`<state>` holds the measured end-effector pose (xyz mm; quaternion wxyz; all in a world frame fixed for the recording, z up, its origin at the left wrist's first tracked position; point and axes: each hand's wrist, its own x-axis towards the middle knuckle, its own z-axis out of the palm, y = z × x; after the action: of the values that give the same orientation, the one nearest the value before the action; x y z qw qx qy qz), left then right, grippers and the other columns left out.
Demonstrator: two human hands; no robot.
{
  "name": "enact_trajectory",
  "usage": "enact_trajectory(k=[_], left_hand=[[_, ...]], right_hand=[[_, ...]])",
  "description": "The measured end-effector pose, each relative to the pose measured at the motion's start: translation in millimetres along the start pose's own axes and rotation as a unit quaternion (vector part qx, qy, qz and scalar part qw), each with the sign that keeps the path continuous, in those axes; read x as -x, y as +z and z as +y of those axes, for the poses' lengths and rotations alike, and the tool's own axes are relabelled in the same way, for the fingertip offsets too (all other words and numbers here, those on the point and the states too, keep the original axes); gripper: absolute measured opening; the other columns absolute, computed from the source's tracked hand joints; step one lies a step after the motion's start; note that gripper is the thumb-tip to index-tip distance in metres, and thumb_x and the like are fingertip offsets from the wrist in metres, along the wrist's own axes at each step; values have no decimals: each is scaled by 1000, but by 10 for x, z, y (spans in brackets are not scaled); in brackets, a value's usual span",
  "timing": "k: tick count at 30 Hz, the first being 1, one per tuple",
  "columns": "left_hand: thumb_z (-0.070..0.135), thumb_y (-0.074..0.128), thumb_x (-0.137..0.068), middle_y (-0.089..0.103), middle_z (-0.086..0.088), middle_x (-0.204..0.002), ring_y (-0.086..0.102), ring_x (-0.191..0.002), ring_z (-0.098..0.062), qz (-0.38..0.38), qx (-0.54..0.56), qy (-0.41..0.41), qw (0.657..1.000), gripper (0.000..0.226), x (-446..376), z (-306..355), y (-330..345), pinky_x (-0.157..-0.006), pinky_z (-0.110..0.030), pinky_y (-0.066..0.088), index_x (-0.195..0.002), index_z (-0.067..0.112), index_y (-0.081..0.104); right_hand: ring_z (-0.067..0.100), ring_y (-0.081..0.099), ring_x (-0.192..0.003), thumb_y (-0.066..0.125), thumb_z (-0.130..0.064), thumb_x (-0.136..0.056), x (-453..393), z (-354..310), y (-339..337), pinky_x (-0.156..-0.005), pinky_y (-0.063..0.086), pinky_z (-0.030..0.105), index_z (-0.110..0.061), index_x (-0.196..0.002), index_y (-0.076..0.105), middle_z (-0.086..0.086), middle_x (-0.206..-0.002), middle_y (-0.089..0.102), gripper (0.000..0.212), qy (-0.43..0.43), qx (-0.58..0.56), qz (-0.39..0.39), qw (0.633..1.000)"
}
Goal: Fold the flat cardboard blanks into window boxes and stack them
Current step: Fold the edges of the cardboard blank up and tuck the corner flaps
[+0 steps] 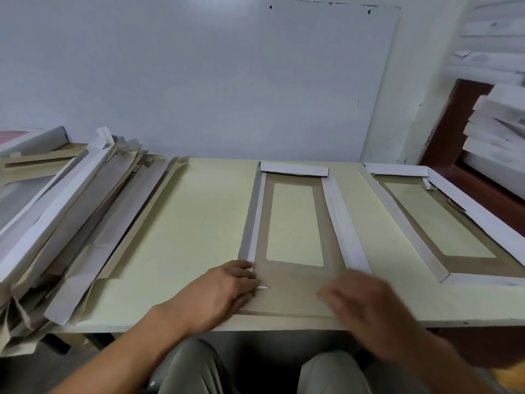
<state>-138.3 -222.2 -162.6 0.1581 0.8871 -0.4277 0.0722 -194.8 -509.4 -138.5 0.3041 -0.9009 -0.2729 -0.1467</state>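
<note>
The left hand (227,291) lies flat with straight fingers on the near left corner of the cardboard blank (295,291); the right hand (366,308) is blurry, so I cannot tell its grip; the blank sits mid-table (199,223); a folded box (443,223) lies right; a pile of blanks (71,223) lies left.

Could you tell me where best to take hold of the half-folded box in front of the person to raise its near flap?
Grip the near flap of the half-folded box at its two front corners, coming from the table's near edge: it lies flat and unfolded there, beside the left hand and the blurred right hand.
</note>
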Motion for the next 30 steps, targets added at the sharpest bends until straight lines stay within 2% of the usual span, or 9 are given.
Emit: enact_trajectory(k=[2, 3, 7, 10, 15, 19, 22, 26, 30], left_hand=[[25, 47, -102, 71, -8, -109, 61, -113, -26, 5, -4, -3, 1000, 31, 9, 12, -11, -113, -10, 20, -114, 10, 71], [27, 47, -101, 71, -9, -108, 62, -111, -27, 0, -7, -1, 1000, 32, 15, 14, -11, -113, -9, 19, -115, 11, 70], [30, 58, -97, 68, -7, -118, 57, -121, -24, -20, -12, -1, 1000, 35, 37, 35, -19, -114, -9, 17, -127, 15, 65], [29, 61, -94, 69, -8, -115, 59, -116, -24, -29, -12, 2, 999, 34, 27, 62, -41, -114, -8, 14, -123, 12, 67], [53, 49, -97, 62, -4, -132, 43, -136, -18, -27, 3, -20, 999, 53, 32, 72, -35, -114, -9, 13, -132, 15, 61], [65, 52, -89, 47, -1, -148, 22, -147, -11, -63, 30, -35, 997, 72, 44, 53, -40, -112, -5, 7, -143, 18, 50], [68, 55, -85, 41, -1, -153, 15, -149, -10, -81, 13, -31, 996, 81, 45, 67, -31, -111, -3, 0, -147, 17, 44], [71, 54, -84, 41, -2, -152, 17, -149, -13, -80, 4, -30, 996, 85, 51, 85, -7, -111, -5, -2, -147, 14, 44], [74, 53, -82, 44, -4, -150, 20, -148, -15, -75, -6, -22, 997, 89, 52, 81, 5, -114, -8, 1, -144, 12, 48]], right_hand=[[3, 60, -80, 66, -10, -92, -2, 238, -317, -68, 43, 8, -36, -85, 65, -20, -86, 62, 27, 103, -5, 91, 991], [5, 60, -85, 65, -3, -90, 13, 348, -486, -69, 45, 10, -38, -91, 65, -21, -90, 61, 36, 147, 8, 79, 986], [4, 57, -93, 68, -10, -89, 141, 674, -777, -74, 53, 22, -66, -119, 45, -23, -102, 50, 67, 203, 78, -198, 956], [4, 57, -89, 71, -26, -88, 147, 722, -608, -78, 52, 21, -68, -119, 49, -27, -102, 50, 56, 183, 66, -286, 938], [6, 60, -86, 74, -31, -87, 69, 846, -523, -75, 49, 19, -52, -94, 73, -26, -94, 60, 22, 185, 38, -257, 948], [7, 61, -82, 68, -29, -91, 73, 918, -607, -73, 45, 16, -49, -95, 76, -15, -89, 65, 22, 204, -59, -234, 949], [4, 60, -76, 63, -42, -88, 51, 927, -600, -69, 42, 13, -46, -92, 77, -10, -86, 67, 15, 223, -93, -215, 946], [2, 63, -79, 58, -59, -80, 36, 960, -449, -68, 45, 13, -40, -85, 77, -12, -85, 70, 27, 253, -80, -161, 950], [2, 58, -68, 56, -51, -90, 49, 1000, -325, -64, 44, 14, -30, -75, 72, -10, -74, 65, 30, 253, -70, -127, 957]])
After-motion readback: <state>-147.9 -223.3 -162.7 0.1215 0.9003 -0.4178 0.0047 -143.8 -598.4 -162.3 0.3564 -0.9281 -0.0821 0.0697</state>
